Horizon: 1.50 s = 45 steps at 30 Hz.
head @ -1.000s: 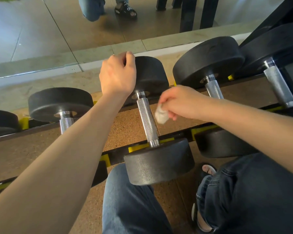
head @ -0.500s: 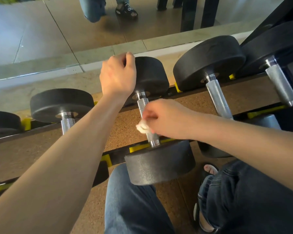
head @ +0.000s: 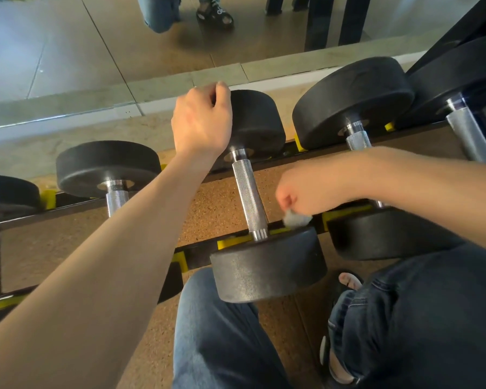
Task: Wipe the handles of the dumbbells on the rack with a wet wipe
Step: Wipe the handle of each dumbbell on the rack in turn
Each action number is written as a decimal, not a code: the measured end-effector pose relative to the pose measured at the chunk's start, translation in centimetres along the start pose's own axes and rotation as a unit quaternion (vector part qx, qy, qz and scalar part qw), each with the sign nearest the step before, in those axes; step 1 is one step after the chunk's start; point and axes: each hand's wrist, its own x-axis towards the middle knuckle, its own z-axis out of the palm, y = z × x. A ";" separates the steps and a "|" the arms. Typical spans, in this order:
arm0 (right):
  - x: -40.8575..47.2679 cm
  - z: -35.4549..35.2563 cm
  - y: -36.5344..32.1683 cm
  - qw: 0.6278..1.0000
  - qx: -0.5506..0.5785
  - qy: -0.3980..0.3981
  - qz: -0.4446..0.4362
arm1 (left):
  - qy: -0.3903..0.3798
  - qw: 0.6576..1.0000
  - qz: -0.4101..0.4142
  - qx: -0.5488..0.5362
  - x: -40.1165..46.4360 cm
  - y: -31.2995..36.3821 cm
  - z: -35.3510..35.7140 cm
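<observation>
Small crumpled white wet wipe [head: 296, 219] is pinched in the right hand [head: 300, 193], just beside the near end of the knurled steel handle [head: 249, 197] of the middle black round-headed dumbbell [head: 267, 265], apparently off it. Left hand [head: 201, 122] curls over that dumbbell's far head, steadying it. Judged mid-task; which handles are done cannot be told. Count: five dumbbells partly visible on the black-and-yellow rack [head: 233, 242], one wipe.

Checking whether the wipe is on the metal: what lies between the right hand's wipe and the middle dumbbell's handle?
In the head view, only cork floor shows between the wet wipe and the handle; they're apart.
</observation>
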 end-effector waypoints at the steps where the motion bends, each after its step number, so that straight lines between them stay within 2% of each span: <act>1: -0.3 0.3 1.0 0.999 0.031 0.014 0.034 | 0.000 1.000 0.000 -0.001 0.0 0.0 0.0; 3: -0.1 1.4 1.3 0.986 0.139 0.049 0.083 | 0.000 1.000 -0.001 -0.002 -0.1 0.0 0.0; 5: 0.7 2.8 -0.3 0.972 0.206 0.045 0.101 | -0.001 1.000 -0.001 -0.002 -0.1 0.0 0.0; 11: 0.5 3.3 -2.5 0.958 0.243 0.108 0.105 | 0.003 1.000 0.005 0.000 -0.1 0.2 -0.1; 14: -0.8 2.9 -2.7 0.958 0.249 0.117 0.083 | 0.007 1.000 0.008 0.005 -0.2 0.2 -0.1; 18: -1.4 2.2 -4.3 0.962 0.225 0.151 -0.026 | 0.009 1.000 0.008 0.009 -0.2 0.3 -0.2; 20: -0.5 2.0 -5.4 0.979 0.159 0.100 -0.077 | 0.005 1.000 0.009 0.008 -0.2 0.3 -0.2; 23: 1.1 1.0 -5.8 0.992 0.088 -0.007 -0.095 | 0.005 1.000 0.009 0.011 -0.2 0.3 -0.2; 25: 1.9 0.5 -5.6 0.993 0.059 -0.022 -0.101 | 0.005 1.000 0.009 0.012 -0.2 0.3 -0.3; 28: 2.6 0.7 -5.8 0.994 0.016 0.004 -0.109 | 0.002 1.000 0.008 0.010 -0.2 0.3 -0.2; 30: 2.4 1.0 -5.6 0.993 0.036 0.029 -0.112 | 0.002 1.000 0.010 0.011 -0.2 0.2 -0.2; 33: 1.3 1.3 -4.4 0.983 0.125 0.053 -0.123 | 0.001 1.000 0.013 0.009 -0.1 0.1 -0.2; 35: 0.5 1.6 -3.2 0.984 0.113 0.045 -0.133 | -0.003 1.000 0.009 0.011 0.0 0.0 -0.2; 38: -0.6 2.0 -0.5 0.995 0.061 0.020 -0.075 | -0.003 1.000 0.008 0.008 0.0 0.0 -0.2; 40: -1.0 2.6 1.3 0.992 0.120 0.040 -0.008 | -0.004 1.000 0.005 0.004 -0.1 0.0 -0.1; 43: -0.3 3.7 0.7 0.957 0.260 0.113 0.061 | -0.003 1.000 -0.003 0.004 -0.1 0.1 -0.1; 45: 0.8 4.5 -0.9 0.957 0.261 0.104 0.069 | -0.003 1.000 -0.003 0.006 -0.1 0.2 -0.2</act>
